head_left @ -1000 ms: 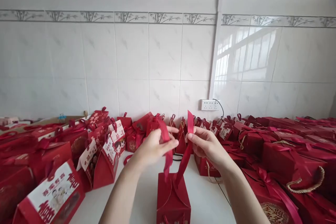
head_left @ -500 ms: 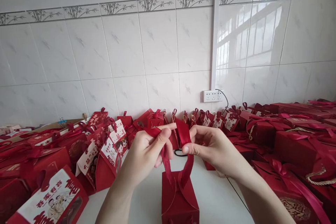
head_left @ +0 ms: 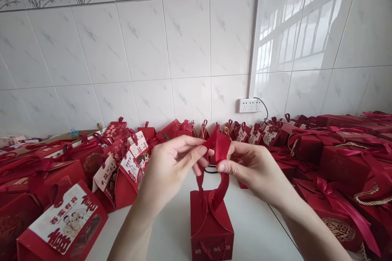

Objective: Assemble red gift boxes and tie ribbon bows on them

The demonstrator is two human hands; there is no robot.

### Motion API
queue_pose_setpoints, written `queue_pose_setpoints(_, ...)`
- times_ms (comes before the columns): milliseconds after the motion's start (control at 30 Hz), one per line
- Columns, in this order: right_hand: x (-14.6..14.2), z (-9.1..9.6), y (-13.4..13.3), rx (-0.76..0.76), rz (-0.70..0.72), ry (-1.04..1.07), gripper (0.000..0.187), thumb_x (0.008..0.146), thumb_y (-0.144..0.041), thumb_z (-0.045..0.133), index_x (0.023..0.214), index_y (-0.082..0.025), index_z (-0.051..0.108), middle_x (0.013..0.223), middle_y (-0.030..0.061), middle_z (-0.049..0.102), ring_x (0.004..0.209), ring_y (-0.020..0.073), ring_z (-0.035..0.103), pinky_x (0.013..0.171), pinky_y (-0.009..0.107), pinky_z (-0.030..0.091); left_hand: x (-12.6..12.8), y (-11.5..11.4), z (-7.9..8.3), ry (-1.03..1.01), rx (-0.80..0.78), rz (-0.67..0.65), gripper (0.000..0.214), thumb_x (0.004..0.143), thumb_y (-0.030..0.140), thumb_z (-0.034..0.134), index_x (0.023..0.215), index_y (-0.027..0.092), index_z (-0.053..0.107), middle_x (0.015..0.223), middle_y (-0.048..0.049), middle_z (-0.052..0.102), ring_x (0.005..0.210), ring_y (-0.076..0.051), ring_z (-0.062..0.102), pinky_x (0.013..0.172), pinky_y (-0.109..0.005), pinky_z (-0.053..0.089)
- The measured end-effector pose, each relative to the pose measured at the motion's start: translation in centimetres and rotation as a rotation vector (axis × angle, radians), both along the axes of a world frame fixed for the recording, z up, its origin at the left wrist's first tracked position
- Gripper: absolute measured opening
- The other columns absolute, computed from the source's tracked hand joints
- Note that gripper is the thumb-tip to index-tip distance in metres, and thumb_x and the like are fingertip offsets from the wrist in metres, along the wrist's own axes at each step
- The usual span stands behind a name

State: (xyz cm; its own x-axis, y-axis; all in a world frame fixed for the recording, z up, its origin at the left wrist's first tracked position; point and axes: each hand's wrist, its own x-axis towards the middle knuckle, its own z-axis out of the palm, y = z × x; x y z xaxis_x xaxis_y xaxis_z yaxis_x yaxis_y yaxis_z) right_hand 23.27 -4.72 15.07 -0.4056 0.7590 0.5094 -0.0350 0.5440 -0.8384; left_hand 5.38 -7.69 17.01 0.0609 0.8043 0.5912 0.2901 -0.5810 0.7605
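Observation:
A small red gift box (head_left: 211, 222) stands on the white tabletop in front of me, with a twisted red cord on its front face. From its curved top flaps rises a wide red ribbon (head_left: 222, 147). My left hand (head_left: 180, 159) pinches one part of the ribbon between thumb and fingers. On the other side my right hand (head_left: 249, 165) grips a folded part of it, thumb in front. Both hands are above the box, close together. A dark loop (head_left: 210, 169) lies behind the ribbon on the table.
Red gift boxes with white illustrated cards (head_left: 65, 220) crowd the left side. More red boxes (head_left: 346, 171) with ribbons and gold cords are piled on the right, and a row of small ones lines the back. A power strip (head_left: 250, 105) is fixed to the tiled wall.
The view has tilted down, showing more of the box's front. My hands have shifted the ribbon, and its parts now meet in a raised fold between them.

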Motion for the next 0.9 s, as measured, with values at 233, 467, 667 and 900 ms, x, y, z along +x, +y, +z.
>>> queue_pose_setpoints(233,-1.0,0.1,-0.6,0.001,-0.001,-0.017,0.033,0.074,-0.046,0.07,0.065,-0.016,0.057,0.061,-0.003,0.052,0.056,0.0074,0.045,0.049,0.018,0.035,0.6,0.0,0.4,-0.158,0.177,0.189,0.021,0.079,0.036,0.066,0.086,0.019,0.057,0.074,-0.0015,0.07,0.071,-0.013,0.067,0.059,-0.017,0.052)
queue_pose_setpoints(467,-0.5,2.6,0.1,0.173,-0.136,-0.189,0.034,0.079,-0.05,0.063,0.07,-0.017,0.062,0.063,-0.0002,0.06,0.059,0.0111,0.052,0.052,0.022,0.038,1.8,0.3,0.1,-0.214,0.174,0.148,0.02,0.079,0.034,0.066,0.08,0.019,0.053,0.066,0.0017,0.063,0.06,-0.012,0.064,0.059,-0.021,0.054)
queue_pose_setpoints(667,-0.8,2.0,-0.2,0.115,0.016,-0.042,0.028,0.08,-0.043,0.066,0.067,-0.018,0.062,0.067,-0.0007,0.065,0.063,0.0101,0.057,0.06,0.021,0.043,1.7,-1.2,0.1,-0.053,0.145,0.068,0.009,0.084,0.03,0.06,0.085,0.022,0.063,0.072,0.0013,0.065,0.06,-0.01,0.062,0.058,-0.019,0.053)
queue_pose_setpoints(900,-1.1,1.8,-1.2,0.078,0.012,-0.012,0.03,0.077,-0.043,0.069,0.066,-0.017,0.059,0.062,-0.0019,0.062,0.054,0.0078,0.051,0.049,0.018,0.04,1.9,-2.4,0.4,-0.066,0.158,0.001,0.018,0.077,0.036,0.065,0.089,0.022,0.068,0.084,-0.0021,0.068,0.066,-0.013,0.063,0.056,-0.021,0.054)
